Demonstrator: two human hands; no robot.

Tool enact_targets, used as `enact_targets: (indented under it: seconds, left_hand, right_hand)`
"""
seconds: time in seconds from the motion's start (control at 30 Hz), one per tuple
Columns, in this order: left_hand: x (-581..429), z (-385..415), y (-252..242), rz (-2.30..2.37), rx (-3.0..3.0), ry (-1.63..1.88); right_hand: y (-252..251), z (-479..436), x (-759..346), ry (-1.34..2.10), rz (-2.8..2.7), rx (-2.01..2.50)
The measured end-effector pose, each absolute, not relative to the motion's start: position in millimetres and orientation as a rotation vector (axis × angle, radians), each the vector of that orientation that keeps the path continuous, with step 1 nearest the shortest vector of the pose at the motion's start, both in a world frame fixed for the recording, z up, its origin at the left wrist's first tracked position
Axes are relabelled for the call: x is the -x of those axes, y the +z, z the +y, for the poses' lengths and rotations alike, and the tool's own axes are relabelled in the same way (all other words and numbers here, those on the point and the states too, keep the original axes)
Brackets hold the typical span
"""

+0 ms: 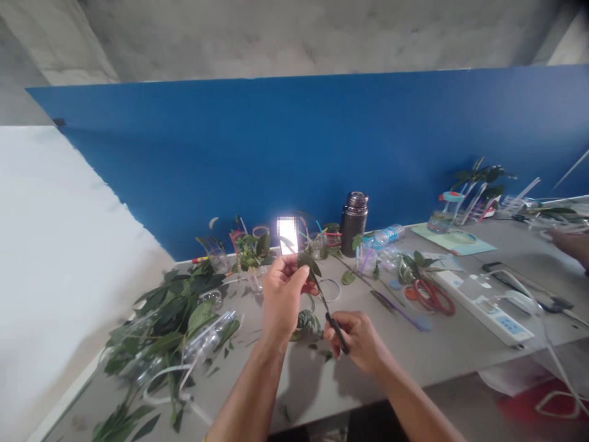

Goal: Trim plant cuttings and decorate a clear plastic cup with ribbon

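Hands close together, working on a cutting, center frame.
My left hand point(282, 296) pinches the leafy cutting point(307, 264); my right hand point(354, 341) grips a black cutter point(336, 331), tip up by the stem. Cut foliage point(184, 304) and a plastic bottle point(210, 339) lie lower left.

The left hand point(281, 298) and right hand point(356, 341) are bare, and so are both long arms point(248, 393). Dark cloth point(372, 425) shows low between them.

The left hand point(281, 294) pinches a leafy cutting point(308, 265) at 12 o'clock; the right hand point(354, 339) holds a black-handled blade point(336, 332) touching its stem.
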State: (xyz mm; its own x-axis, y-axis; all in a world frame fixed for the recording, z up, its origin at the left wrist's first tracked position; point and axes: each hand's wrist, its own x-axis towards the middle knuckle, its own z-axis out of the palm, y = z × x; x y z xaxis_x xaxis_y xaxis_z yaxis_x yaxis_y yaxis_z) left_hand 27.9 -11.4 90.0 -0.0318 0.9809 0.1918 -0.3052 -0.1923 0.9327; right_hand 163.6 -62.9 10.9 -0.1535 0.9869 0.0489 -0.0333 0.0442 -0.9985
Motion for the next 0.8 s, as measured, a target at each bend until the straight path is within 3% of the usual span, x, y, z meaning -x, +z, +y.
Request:
enact_targets:
  seconds: [0.33, 0.6, 0.8]
  left_hand:
    - [-13, -1, 81, 0.913, -1.034, 1.605]
    - [-24, -6, 64, 0.85, -1.058, 1.467]
    - [-25, -9, 57, 0.797, -1.048, 1.358]
  right_hand:
    - [2, -64, -176, 1.269, -1.357, 1.107]
    - [30, -41, -160, 0.962, -1.046, 1.064]
    - [39, -36, -153, 0.963, -1.078, 0.997]
